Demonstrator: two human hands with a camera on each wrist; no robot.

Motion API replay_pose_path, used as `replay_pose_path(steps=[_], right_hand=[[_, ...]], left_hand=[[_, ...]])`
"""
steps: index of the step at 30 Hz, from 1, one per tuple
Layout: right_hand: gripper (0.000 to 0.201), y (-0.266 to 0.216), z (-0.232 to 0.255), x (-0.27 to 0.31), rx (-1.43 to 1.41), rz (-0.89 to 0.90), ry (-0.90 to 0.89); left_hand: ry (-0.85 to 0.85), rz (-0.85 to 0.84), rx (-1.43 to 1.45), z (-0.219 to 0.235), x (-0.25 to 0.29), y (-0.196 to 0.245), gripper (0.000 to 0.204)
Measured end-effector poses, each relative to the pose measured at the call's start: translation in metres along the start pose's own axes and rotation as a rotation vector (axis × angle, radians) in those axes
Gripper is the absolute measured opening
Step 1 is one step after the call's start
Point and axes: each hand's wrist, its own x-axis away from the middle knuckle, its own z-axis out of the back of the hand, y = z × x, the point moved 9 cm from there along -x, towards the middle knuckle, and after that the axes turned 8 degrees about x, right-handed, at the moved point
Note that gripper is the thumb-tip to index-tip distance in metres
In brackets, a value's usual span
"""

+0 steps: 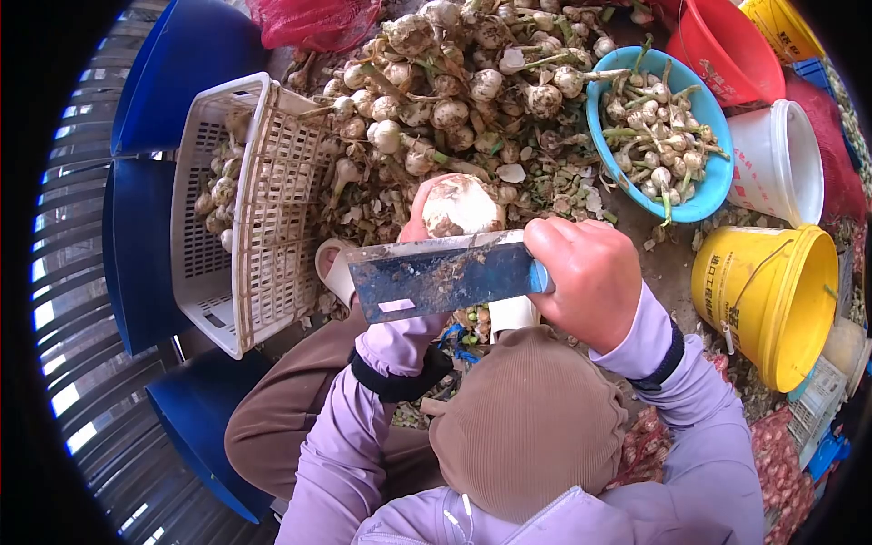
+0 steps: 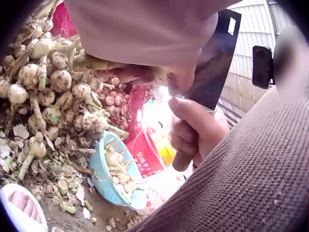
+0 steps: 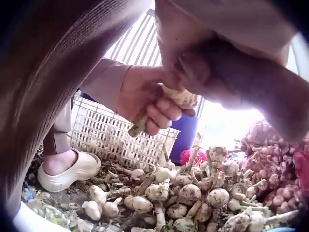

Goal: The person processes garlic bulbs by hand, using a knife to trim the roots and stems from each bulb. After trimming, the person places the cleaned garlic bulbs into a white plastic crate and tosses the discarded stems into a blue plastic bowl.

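Head view alone shows the white crate (image 1: pixel 245 218) left of the garlic pile (image 1: pixel 436 100), the yellow bucket (image 1: pixel 772 291) right. The right hand (image 1: pixel 586 277) grips a cleaver (image 1: pixel 440 277); the left hand (image 3: pixel 145 99) holds a bulb (image 1: pixel 461 205) just above the blade. Right wrist view shows its stalk clasped in curled fingers.

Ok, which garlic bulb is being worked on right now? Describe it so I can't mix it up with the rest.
Start at the big garlic pile on the ground between the white crate and the blue bowl. Just below it, the left hand holds one bulb against the cleaver. It's the only one lifted off the heap.
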Motion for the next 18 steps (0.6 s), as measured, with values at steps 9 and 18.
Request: replay_pose_path(steps=[9, 18], right_hand=[[0.033, 0.021, -0.007, 0.008, 0.024, -0.066, 0.033], [0.016, 0.107, -0.033, 0.017, 0.104, -0.325, -0.072]], left_hand=[[-0.125, -0.217, -0.245, -0.012, 0.001, -0.007, 0.067], [-0.104, -0.153, -0.099, -0.011, 0.008, 0.038, 0.072]])
